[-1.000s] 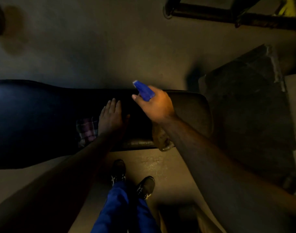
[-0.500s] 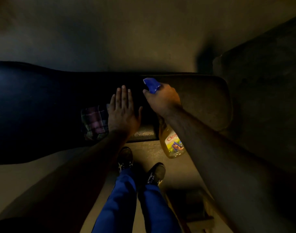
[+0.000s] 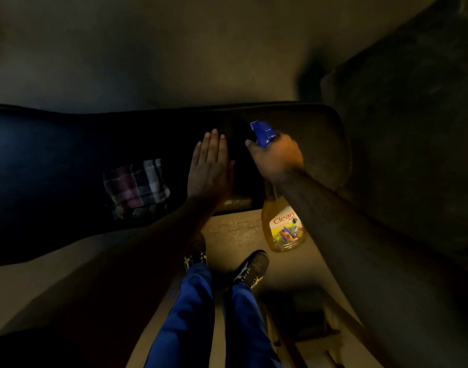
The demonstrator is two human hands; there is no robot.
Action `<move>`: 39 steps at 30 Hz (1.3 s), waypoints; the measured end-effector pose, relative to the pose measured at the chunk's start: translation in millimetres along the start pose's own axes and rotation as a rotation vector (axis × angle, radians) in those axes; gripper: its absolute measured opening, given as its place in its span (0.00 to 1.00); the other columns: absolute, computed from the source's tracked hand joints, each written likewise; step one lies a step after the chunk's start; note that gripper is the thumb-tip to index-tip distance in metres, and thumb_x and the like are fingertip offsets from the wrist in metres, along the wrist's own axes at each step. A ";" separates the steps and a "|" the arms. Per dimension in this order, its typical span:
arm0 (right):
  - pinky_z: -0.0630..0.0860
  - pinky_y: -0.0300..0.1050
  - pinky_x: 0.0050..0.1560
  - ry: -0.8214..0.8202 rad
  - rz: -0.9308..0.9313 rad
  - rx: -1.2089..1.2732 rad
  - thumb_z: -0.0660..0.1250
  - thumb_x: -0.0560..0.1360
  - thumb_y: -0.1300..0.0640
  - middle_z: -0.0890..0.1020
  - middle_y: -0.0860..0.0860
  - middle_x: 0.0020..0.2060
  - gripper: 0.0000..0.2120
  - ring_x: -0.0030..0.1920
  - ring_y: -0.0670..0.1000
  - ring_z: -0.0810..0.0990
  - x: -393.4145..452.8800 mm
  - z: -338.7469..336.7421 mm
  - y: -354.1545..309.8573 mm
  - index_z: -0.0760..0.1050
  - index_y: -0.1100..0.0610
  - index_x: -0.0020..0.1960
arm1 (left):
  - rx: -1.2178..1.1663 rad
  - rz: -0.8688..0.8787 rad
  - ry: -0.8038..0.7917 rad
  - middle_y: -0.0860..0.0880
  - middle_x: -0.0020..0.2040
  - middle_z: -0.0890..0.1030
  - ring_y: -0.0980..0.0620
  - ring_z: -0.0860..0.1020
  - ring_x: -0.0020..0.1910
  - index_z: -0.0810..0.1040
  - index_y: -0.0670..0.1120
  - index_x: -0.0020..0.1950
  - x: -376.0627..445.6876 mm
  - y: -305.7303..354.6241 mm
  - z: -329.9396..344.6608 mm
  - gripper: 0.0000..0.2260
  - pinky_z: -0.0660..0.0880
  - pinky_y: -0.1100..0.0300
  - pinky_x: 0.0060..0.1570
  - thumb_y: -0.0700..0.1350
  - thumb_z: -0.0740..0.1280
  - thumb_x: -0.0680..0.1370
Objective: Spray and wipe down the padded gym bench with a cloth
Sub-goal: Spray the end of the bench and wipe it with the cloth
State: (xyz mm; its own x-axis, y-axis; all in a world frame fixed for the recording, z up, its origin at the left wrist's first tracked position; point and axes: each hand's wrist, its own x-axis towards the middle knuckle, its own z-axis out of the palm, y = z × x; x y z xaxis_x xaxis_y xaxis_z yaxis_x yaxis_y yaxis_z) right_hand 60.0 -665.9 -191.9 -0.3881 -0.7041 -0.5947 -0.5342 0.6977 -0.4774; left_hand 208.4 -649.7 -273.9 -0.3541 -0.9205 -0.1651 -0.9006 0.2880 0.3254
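A long dark padded bench (image 3: pixel 55 166) runs across the view from the left edge to the right of centre. A plaid cloth (image 3: pixel 136 187) lies on its near side. My left hand (image 3: pixel 210 166) rests flat on the pad just right of the cloth, fingers together, holding nothing. My right hand (image 3: pixel 276 158) grips the neck of a spray bottle (image 3: pixel 283 224) with orange liquid and a blue trigger head; its nozzle points over the pad and its body hangs down past the bench's near edge.
My two feet in dark shoes (image 3: pixel 250 266) and blue trousers stand on the pale floor (image 3: pixel 235 232) just in front of the bench. A large dark block (image 3: pixel 413 144) sits close to the bench's right end. A low dark frame (image 3: pixel 304 322) lies at bottom right.
The view has shifted, and the bottle's body now shows below my right hand. My left hand has slid a little right, away from the cloth, which now lies fully uncovered.
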 end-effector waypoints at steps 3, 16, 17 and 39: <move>0.79 0.46 0.43 0.026 0.024 -0.034 0.67 0.78 0.42 0.81 0.50 0.43 0.15 0.42 0.49 0.81 11.0 -16.1 9.1 0.75 0.53 0.53 | 0.023 -0.016 -0.017 0.38 0.78 0.58 0.42 0.54 0.78 0.57 0.39 0.77 7.1 16.9 10.7 0.28 0.48 0.48 0.76 0.55 0.49 0.82; 0.80 0.51 0.53 0.053 0.191 0.152 0.70 0.76 0.43 0.81 0.51 0.50 0.19 0.48 0.51 0.81 22.5 -67.1 53.8 0.75 0.53 0.60 | -0.001 0.134 -0.045 0.40 0.78 0.60 0.44 0.57 0.77 0.60 0.41 0.77 26.4 74.6 24.6 0.27 0.52 0.50 0.76 0.52 0.57 0.82; 0.80 0.52 0.54 0.080 0.204 0.184 0.70 0.76 0.43 0.81 0.52 0.50 0.19 0.49 0.52 0.81 24.3 -73.8 58.1 0.75 0.53 0.61 | -0.014 0.139 -0.056 0.40 0.78 0.60 0.44 0.57 0.77 0.59 0.41 0.77 32.2 83.9 27.7 0.27 0.51 0.50 0.76 0.52 0.57 0.82; 0.77 0.47 0.48 0.126 0.330 0.140 0.67 0.78 0.44 0.78 0.51 0.44 0.15 0.46 0.51 0.79 30.1 -127.1 130.8 0.72 0.54 0.56 | 0.149 0.109 0.023 0.41 0.79 0.57 0.44 0.54 0.78 0.57 0.42 0.78 39.5 98.2 49.2 0.30 0.51 0.49 0.76 0.59 0.53 0.82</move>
State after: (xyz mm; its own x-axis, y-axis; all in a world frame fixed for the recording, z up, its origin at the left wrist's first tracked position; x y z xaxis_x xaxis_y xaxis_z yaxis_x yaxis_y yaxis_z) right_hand -117.0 -612.7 -190.0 -0.6158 -0.4428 -0.6517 -0.2601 0.8950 -0.3624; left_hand 93.5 -644.8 -294.3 -0.4469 -0.8872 -0.1145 -0.8854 0.4204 0.1981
